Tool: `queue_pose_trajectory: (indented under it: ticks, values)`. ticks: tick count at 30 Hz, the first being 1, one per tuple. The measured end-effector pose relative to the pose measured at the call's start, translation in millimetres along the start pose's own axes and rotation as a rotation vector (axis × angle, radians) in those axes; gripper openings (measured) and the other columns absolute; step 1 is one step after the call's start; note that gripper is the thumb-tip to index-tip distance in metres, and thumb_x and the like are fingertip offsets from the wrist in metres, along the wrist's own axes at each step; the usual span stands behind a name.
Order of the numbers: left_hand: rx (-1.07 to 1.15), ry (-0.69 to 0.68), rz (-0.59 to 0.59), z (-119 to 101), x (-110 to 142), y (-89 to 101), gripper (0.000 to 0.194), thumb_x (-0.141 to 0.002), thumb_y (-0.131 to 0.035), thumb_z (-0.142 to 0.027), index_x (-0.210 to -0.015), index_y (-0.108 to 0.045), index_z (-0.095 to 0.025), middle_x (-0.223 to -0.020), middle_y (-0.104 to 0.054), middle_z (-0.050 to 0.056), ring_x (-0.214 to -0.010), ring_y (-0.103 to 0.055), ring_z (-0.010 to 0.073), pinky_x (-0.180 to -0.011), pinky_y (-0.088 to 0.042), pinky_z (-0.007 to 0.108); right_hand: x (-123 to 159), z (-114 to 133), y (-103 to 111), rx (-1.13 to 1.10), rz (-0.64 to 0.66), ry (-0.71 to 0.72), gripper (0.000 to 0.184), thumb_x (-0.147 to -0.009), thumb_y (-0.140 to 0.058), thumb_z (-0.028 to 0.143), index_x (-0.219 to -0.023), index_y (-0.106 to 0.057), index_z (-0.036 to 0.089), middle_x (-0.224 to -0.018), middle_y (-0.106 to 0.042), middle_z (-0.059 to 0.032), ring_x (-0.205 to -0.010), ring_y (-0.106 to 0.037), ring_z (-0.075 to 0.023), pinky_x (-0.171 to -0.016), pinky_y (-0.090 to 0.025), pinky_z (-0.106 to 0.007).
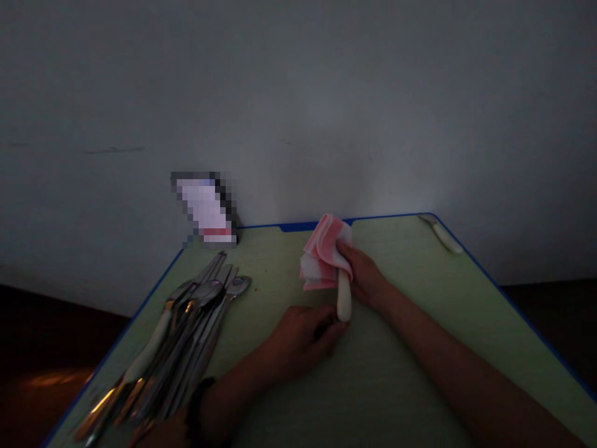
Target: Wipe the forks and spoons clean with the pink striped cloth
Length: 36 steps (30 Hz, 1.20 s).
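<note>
- The right hand (366,274) is gripping a folded pink-and-white cloth (321,252), which is wrapping the upper part of a pale-handled utensil (344,298).
- The left hand (303,333) is curling its fingers and thumb at the handle's lower end; whether it is actually pinching there, I cannot tell.
- The utensil is standing out over the middle of the bench (401,255), between both hands, with its working end hiding inside the cloth.
- Its handle is looking smooth, rounded and stiff, so it is probably weighing little and bending not at all, though bare fingertips may be finding it slippery.
- The thick part of the handle is offering the surest hold; since the covered end is staying unseen, any edge or points there are calling for layered cloth.
- The cloth is draping softly and folding in loose layers, likely light and unbreakable, and bunching it close to the utensil is giving the best purchase.
- A heap of cutlery (191,336) is lying beyond the left forearm, while another pale-handled piece (445,238) is resting near the far right corner.
</note>
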<state>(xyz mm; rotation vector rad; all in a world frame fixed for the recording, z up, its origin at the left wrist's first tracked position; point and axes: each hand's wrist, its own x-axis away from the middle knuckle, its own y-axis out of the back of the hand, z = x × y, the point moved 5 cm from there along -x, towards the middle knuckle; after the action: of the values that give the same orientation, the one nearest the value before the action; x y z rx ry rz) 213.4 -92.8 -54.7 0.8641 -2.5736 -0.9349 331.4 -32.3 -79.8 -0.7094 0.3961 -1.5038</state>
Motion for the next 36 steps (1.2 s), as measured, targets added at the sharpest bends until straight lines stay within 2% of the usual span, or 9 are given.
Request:
queue_pose_trajectory:
  ticks: [10, 16, 18, 21, 24, 26, 28, 32, 36]
  values:
    - [-0.010, 0.000, 0.000, 1.7, 0.4, -1.7, 0.025, -0.092, -0.040, -0.030, -0.075, -0.053, -0.017, -0.062, -0.055, -0.003, -0.055, -0.049, 0.0090, -0.052, -0.037, 0.019, 0.0, -0.8, -0.5, -0.009, 0.028, -0.007, 0.026, -0.075, -0.062, 0.041, -0.079, -0.063, 0.015, -0.070, -0.066, -0.0038, -0.067, -0.059, -0.0160, -0.071, -0.045, -0.031]
    - [0.029, 0.011, 0.002, 2.0, 1.3, -0.7, 0.021, -0.091, -0.043, -0.031, -0.078, -0.052, -0.017, -0.063, -0.053, -0.003, -0.056, -0.048, 0.0096, -0.052, -0.036, 0.020, -0.2, -1.5, 0.2, 0.020, -0.004, -0.010, 0.027, -0.073, -0.062, 0.042, -0.081, -0.062, 0.016, -0.069, -0.065, -0.0036, -0.066, -0.058, -0.0165, -0.069, -0.044, -0.031]
    - [0.102, 0.019, -0.007, 1.8, 1.6, 1.9, 0.015, -0.089, -0.047, -0.031, -0.087, -0.052, -0.017, -0.068, -0.055, -0.002, -0.058, -0.050, 0.0106, -0.052, -0.037, 0.020, 1.4, 1.4, 0.9, 0.107, -0.040, 0.078, 0.029, -0.073, -0.061, 0.044, -0.083, -0.061, 0.017, -0.070, -0.064, -0.0019, -0.065, -0.056, -0.0152, -0.067, -0.043, -0.029]
    - [0.271, 0.043, -0.028, 2.6, 1.6, 5.7, 0.023, -0.087, -0.048, -0.034, -0.100, -0.047, -0.016, -0.074, -0.055, 0.000, -0.063, -0.053, 0.0123, -0.053, -0.040, 0.021, 7.7, 11.3, 2.0, 0.373, -0.151, 0.329, 0.032, -0.075, -0.057, 0.048, -0.084, -0.060, 0.018, -0.071, -0.060, 0.0006, -0.063, -0.052, -0.0126, -0.062, -0.040, -0.026]
    - [0.300, 0.071, -0.069, 4.4, 1.1, 7.7, 0.023, -0.091, -0.042, -0.037, -0.088, -0.048, -0.016, -0.068, -0.053, -0.002, -0.060, -0.051, 0.0117, -0.055, -0.040, 0.022, 11.8, 14.8, -0.1, 0.568, -0.179, 0.432, 0.033, -0.077, -0.055, 0.049, -0.084, -0.058, 0.017, -0.071, -0.058, 0.0004, -0.062, -0.049, -0.0122, -0.057, -0.038, -0.025]
    - [0.285, 0.081, -0.106, 5.5, 0.8, 8.3, 0.026, -0.093, -0.037, -0.038, -0.082, -0.047, -0.017, -0.064, -0.051, -0.003, -0.057, -0.048, 0.0105, -0.055, -0.039, 0.022, 10.2, 13.8, -0.2, 0.579, -0.134, 0.411, 0.032, -0.075, -0.057, 0.047, -0.084, -0.058, 0.017, -0.072, -0.059, -0.0002, -0.063, -0.050, -0.0126, -0.058, -0.039, -0.025]
    - [0.305, 0.095, -0.152, 7.5, 0.6, 9.1, 0.027, -0.094, -0.034, -0.038, -0.083, -0.046, -0.017, -0.063, -0.049, -0.004, -0.055, -0.045, 0.0099, -0.053, -0.037, 0.021, 6.7, 11.5, 2.0, 0.524, -0.090, 0.353, 0.030, -0.072, -0.061, 0.044, -0.085, -0.060, 0.017, -0.076, -0.061, -0.0014, -0.067, -0.053, -0.0137, -0.062, -0.041, -0.026]
    - [0.313, 0.128, -0.207, 12.5, -0.4, 12.1, 0.026, -0.093, -0.035, -0.039, -0.093, -0.048, -0.016, -0.068, -0.049, -0.003, -0.058, -0.045, 0.0111, -0.054, -0.038, 0.022, 0.4, 5.8, 6.8, 0.283, -0.032, 0.243, 0.031, -0.065, -0.069, 0.037, -0.089, -0.061, 0.018, -0.081, -0.065, -0.0024, -0.073, -0.056, -0.0154, -0.070, -0.043, -0.028]
    - [0.218, 0.100, -0.209, 10.6, -1.1, 15.2, 0.025, -0.092, -0.038, -0.035, -0.104, -0.050, -0.016, -0.081, -0.056, 0.001, -0.071, -0.051, 0.0150, -0.064, -0.042, 0.026, -1.0, 1.0, 7.3, 0.188, -0.012, 0.206, 0.030, -0.068, -0.067, 0.042, -0.083, -0.061, 0.017, -0.070, -0.061, -0.0004, -0.063, -0.052, -0.0127, -0.061, -0.041, -0.026]
